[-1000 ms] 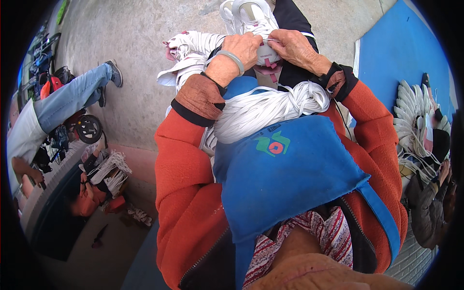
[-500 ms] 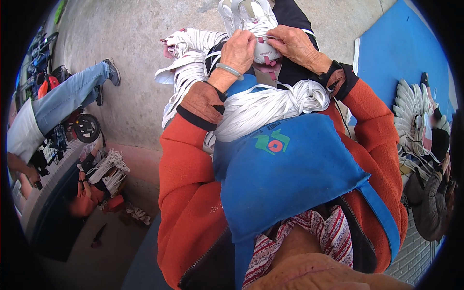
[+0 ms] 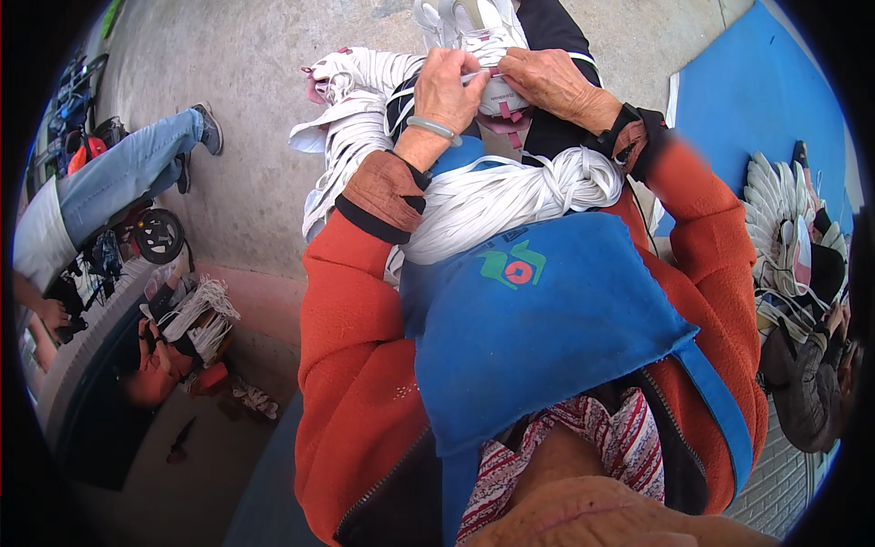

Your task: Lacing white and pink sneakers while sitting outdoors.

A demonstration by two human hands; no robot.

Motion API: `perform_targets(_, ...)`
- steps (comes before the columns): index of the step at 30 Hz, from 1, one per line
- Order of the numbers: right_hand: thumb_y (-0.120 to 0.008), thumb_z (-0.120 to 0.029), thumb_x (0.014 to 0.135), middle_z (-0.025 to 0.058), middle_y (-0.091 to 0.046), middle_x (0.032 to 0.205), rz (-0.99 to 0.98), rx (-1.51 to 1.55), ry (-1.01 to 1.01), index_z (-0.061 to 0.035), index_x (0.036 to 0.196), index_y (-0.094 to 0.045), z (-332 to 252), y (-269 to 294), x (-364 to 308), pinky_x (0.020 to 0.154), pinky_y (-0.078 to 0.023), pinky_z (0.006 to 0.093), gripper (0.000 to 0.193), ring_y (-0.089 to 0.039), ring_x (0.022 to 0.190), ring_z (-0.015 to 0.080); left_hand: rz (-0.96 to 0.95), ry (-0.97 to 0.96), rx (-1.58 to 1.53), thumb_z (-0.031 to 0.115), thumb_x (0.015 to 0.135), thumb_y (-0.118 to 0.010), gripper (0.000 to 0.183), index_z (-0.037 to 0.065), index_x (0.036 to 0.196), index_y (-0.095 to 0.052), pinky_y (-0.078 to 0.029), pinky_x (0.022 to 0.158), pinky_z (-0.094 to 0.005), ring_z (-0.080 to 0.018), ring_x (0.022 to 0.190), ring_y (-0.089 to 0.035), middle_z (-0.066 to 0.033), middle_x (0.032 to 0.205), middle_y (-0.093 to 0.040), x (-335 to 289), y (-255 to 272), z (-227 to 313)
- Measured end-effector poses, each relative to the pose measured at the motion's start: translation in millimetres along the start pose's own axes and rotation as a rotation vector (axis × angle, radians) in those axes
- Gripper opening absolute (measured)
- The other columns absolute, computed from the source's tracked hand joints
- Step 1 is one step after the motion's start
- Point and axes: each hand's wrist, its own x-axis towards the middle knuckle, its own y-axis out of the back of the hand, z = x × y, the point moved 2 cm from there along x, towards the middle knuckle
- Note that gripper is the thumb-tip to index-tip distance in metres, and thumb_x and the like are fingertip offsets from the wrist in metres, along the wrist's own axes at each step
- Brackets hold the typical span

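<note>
A white shoe [image 3: 500, 98] with pink loops lies in front of me, at my lap, between both hands. My left hand [image 3: 445, 94], with a pale bangle at the wrist, is closed in a pinch on a white shoelace [image 3: 473, 77] beside the shoe's lacing. On the other side, my right hand [image 3: 558, 84] is closed on the edge of the shoe near a pink loop; its fingertips are partly hidden. More white shoes [image 3: 447, 25] lie just beyond. Across my lap rests a thick bundle of white laces [image 3: 519, 196], above my blue apron [image 3: 538, 337].
Laced white shoe uppers [image 3: 351, 132] are heaped at my left. A blue mat [image 3: 756, 91] covers ground at the right, with a fan of white shoe parts [image 3: 770, 214] near another person. At the left are a person in jeans [image 3: 132, 187] and another with white laces [image 3: 202, 314].
My left hand has turned slightly, its thumb and finger now apart from the shoe's tongue with lace between them. My right hand has shifted a little left over the lacing.
</note>
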Motion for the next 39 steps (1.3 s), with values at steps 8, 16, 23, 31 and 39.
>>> perform_targets(8,-0.055,-0.011,0.073,0.0146,-0.052,0.068,0.011,0.239,-0.009,-0.0001,0.073,-0.050,-11.8,68.9,-21.8,0.056,-0.043,0.0405,0.011,-0.055,0.065,0.0348,-0.489,0.575,-0.722,0.034,0.089,-0.047,0.034,0.002,0.089,-0.059,-0.041,0.048,-0.0228,-0.0103,0.053,-0.050,-0.0008,0.066,-0.052,-21.4,-5.2,35.6)
perform_targets(16,-0.046,-0.036,0.090,-0.0038,-0.045,0.062,-0.256,0.784,-0.639,-0.0042,0.085,-0.056,10.7,91.9,-42.8,0.050,-0.030,0.0200,0.033,-0.040,0.057,0.0055,-0.703,0.200,-0.809,0.024,0.089,-0.043,0.027,0.007,0.083,-0.063,-0.044,0.053,-0.0233,-0.0094,0.055,-0.053,-0.0027,0.067,-0.056,-26.2,-16.3,116.2)
perform_targets(23,-0.054,-0.028,0.086,-0.0045,-0.041,0.058,-0.381,1.093,-0.535,-0.0071,0.088,-0.057,-26.2,76.7,-23.7,0.045,-0.026,0.0197,0.021,-0.034,0.051,0.0043,-0.872,-0.227,-0.888,0.024,0.085,-0.045,0.027,0.004,0.081,-0.063,-0.046,0.058,-0.0293,-0.0165,0.061,-0.059,-0.0080,0.066,-0.060,-51.5,-21.4,197.6)
perform_targets(31,-0.062,-0.019,0.071,0.0029,-0.048,0.044,0.025,1.208,0.199,-0.0013,0.060,-0.054,5.8,208.1,-119.5,0.032,-0.031,0.0229,0.022,-0.044,0.032,0.0123,-0.971,-0.132,-0.697,0.029,0.084,-0.049,0.029,0.004,0.081,-0.064,-0.045,0.063,-0.0317,-0.0203,0.065,-0.059,-0.0095,0.069,-0.061,-63.1,-15.8,159.7)
perform_targets(39,-0.058,-0.022,0.081,0.0115,-0.054,0.059,-0.573,0.467,-0.358,0.0007,0.073,-0.059,-10.2,164.3,-116.4,0.049,-0.041,0.0316,0.024,-0.055,0.054,0.0222,-0.991,-0.214,-0.410,0.027,0.081,-0.049,0.028,0.002,0.078,-0.061,-0.044,0.066,-0.0377,-0.0292,0.071,-0.057,-0.0151,0.074,-0.058,-71.5,-13.9,133.7)
